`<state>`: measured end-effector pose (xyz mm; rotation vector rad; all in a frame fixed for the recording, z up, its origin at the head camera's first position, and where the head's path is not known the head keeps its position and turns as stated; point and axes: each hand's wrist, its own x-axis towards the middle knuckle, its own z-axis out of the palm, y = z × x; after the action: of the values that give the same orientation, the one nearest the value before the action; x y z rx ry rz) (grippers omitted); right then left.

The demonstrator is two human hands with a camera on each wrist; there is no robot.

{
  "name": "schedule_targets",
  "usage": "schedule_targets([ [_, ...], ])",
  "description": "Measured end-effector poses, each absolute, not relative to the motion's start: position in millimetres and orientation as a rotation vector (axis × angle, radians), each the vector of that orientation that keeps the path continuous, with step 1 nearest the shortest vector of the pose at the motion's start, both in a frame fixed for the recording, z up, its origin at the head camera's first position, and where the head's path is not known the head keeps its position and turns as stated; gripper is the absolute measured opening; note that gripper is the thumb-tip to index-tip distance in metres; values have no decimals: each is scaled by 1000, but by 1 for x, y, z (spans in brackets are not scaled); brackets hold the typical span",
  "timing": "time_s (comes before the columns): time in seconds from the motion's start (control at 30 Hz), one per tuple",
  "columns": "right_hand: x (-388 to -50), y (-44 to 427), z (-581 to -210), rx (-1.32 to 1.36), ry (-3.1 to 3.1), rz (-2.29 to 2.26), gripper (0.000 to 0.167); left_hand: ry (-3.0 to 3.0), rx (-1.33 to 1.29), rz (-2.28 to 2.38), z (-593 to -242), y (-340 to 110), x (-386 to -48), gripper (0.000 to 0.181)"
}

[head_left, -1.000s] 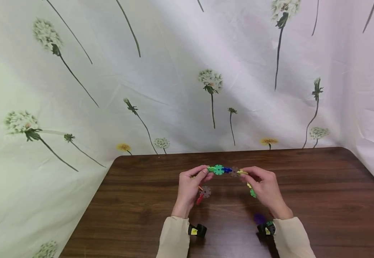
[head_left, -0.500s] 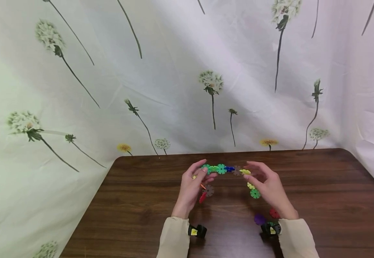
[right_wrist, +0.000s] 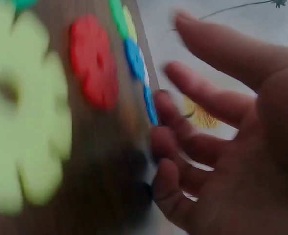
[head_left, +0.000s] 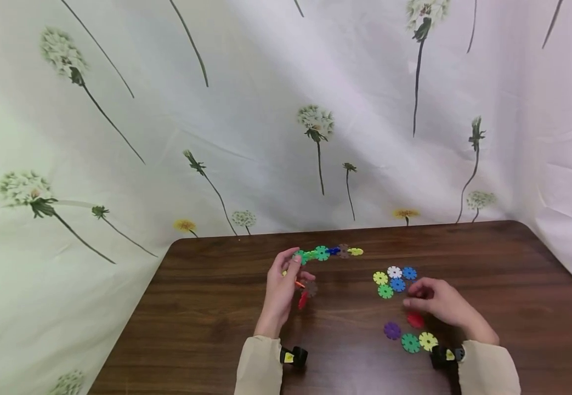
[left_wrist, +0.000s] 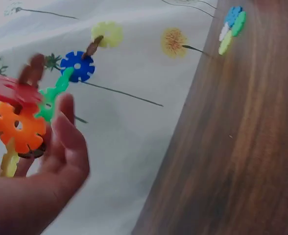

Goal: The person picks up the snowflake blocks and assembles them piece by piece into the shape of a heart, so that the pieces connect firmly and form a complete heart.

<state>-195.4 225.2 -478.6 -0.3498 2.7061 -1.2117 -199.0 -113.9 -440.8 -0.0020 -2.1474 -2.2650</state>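
My left hand (head_left: 279, 293) pinches a chain of interlocking plastic notched discs (head_left: 322, 253), raised above the table. Green, blue, brown and yellow discs stretch out to the right from the fingertips. In the left wrist view, an orange disc (left_wrist: 19, 128), a red disc (left_wrist: 9, 90) and a blue disc (left_wrist: 77, 66) belong to this chain. My right hand (head_left: 446, 307) holds nothing, its fingers loosely bent. It hovers beside a loose red disc (head_left: 415, 320), which it partly covers in the head view; the right wrist view shows the red disc (right_wrist: 94, 62) apart from the fingers.
Behind the right hand lies a loose cluster with a white disc (head_left: 394, 272), a light green disc (head_left: 385, 291), a yellow disc and blue discs. Nearer lie a purple disc (head_left: 392, 330), a green disc (head_left: 411, 343) and a yellow disc (head_left: 428, 341). A flowered cloth (head_left: 266, 137) hangs behind the table.
My right hand has let go of the chain's yellow end and moved right and nearer, uncovering the loose discs. The left hand still holds the chain, shifted slightly left in view.
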Motion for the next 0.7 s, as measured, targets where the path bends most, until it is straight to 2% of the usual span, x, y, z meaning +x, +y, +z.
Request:
schedule_targets([
  [0.13, -192, 231, -476, -453, 2596, -1136, 35, -2096, 15, -2321, -445, -115, -197, 37],
  [0.23, -191, 231, -474, -484, 2568, -1127, 31, -2101, 52, -2337, -448, -114, -196, 36],
  [0.4, -189, 229, -474, -445, 2590, -1108, 23, -2107, 90, -2343, -449, -107, -194, 35],
  [0.7, -184, 227, -474, -323, 2690, -1096, 27, -2010, 130, -2447, -449, -95, -194, 35],
])
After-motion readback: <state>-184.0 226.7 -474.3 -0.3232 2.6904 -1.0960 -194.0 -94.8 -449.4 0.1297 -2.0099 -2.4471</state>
